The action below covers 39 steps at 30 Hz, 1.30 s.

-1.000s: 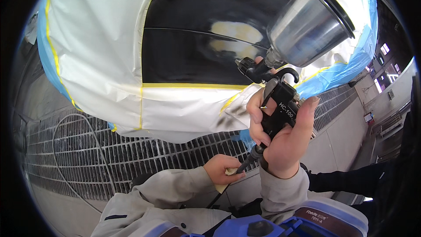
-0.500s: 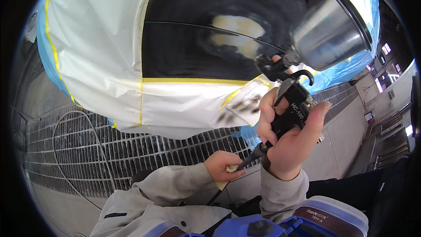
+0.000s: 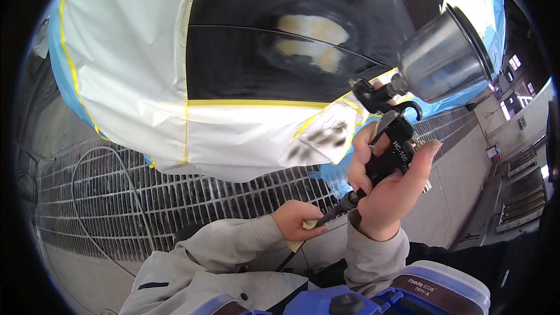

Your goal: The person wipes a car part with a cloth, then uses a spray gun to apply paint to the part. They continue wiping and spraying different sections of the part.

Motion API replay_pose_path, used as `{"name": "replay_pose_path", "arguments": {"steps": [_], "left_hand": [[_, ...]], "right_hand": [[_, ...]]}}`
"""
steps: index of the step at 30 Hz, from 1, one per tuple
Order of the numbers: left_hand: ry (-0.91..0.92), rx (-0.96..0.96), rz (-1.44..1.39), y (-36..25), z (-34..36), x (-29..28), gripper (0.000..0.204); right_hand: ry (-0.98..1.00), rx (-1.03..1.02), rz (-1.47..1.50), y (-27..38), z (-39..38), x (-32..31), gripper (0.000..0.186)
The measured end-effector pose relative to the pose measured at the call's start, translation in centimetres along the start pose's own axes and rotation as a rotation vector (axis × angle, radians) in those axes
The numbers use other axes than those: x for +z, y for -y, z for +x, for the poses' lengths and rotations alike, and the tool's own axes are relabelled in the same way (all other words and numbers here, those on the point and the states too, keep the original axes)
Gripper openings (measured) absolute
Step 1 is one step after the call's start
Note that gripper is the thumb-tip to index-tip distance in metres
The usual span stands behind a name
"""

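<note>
My right hand (image 3: 388,189) grips the black handle of a spray gun (image 3: 389,140), held upright with its silver metal cup (image 3: 443,58) on top and the nozzle facing a black car panel (image 3: 280,41). The panel carries a pale yellowish filler patch (image 3: 312,38) and is framed by white masking paper (image 3: 134,70) edged with yellow tape (image 3: 251,104). My left hand (image 3: 296,220) sits lower, closed on the air hose (image 3: 326,214) below the gun, with a small yellowish pad pinched against it.
A metal floor grating (image 3: 175,204) lies under the car, with a thin grey hose (image 3: 105,157) looping across it. Blue masking film (image 3: 484,11) covers the car's right side. A blue and white respirator part (image 3: 420,291) fills the bottom edge. Concrete floor (image 3: 461,186) lies to the right.
The spray gun and my right hand have drifted right and slightly up across the panel. My left hand stays on the hose below.
</note>
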State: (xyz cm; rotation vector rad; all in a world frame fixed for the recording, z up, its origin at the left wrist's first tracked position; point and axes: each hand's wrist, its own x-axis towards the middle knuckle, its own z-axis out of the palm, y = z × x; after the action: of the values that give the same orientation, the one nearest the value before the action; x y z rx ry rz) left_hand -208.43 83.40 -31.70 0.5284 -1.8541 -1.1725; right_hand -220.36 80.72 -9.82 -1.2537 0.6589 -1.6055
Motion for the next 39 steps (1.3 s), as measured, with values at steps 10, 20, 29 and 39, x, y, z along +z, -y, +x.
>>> {"name": "replay_pose_path", "arguments": {"steps": [10,20,29,39], "left_hand": [[0.025,0.0,0.083,-0.1,-0.3,0.1,0.016],[-0.022,-0.046,0.03,-0.8,-0.4,0.2,0.012],[-0.022,-0.046,0.015,-0.4,-0.4,0.4,0.013],[0.011,-0.031,0.013,-0.5,-0.2,0.2,0.012]], "right_hand": [[0.028,0.034,-0.068,0.4,-0.4,0.7,0.077],[-0.141,-0.009,0.002,0.7,-0.3,0.8,0.072],[-0.086,0.0,0.039,0.6,-0.3,0.1,0.073],[-0.033,0.027,-0.026,0.3,-0.7,-0.3,0.074]]}}
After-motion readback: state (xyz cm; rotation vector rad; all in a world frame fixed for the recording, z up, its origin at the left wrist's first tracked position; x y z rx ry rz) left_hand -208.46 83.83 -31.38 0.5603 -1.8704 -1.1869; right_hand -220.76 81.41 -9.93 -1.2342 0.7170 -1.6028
